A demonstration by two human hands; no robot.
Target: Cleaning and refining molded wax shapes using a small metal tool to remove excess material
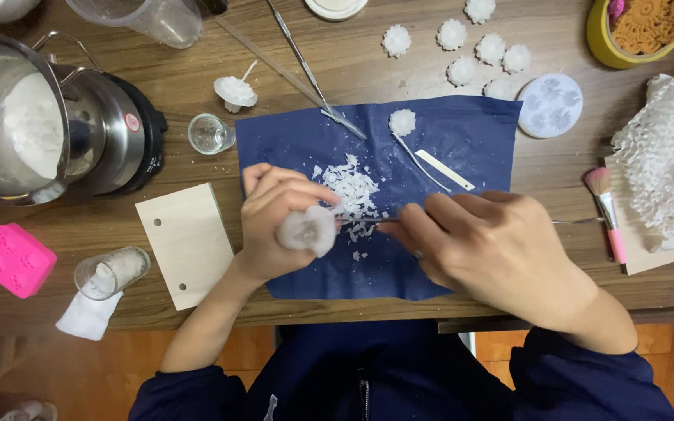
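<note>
The left hand (274, 222) holds a white wax flower (308, 229) in a closed grip over the blue cloth (462, 140), thumb and fingers wrapped around it. The right hand (485, 242) pinches a thin metal tool (368, 221), its tip touching the flower. White shavings (350, 187) lie on the cloth just behind the flower, near another small flower (402, 122) and a white strip (445, 169). More flowers (477, 51) sit on the wooden surface (352, 62) beyond the cloth. To the left stand a metal pot (33, 117), a pink mould (15, 260), a wooden board (187, 242) and a small glass (111, 273). A pink brush (608, 210) lies to the right.
</note>
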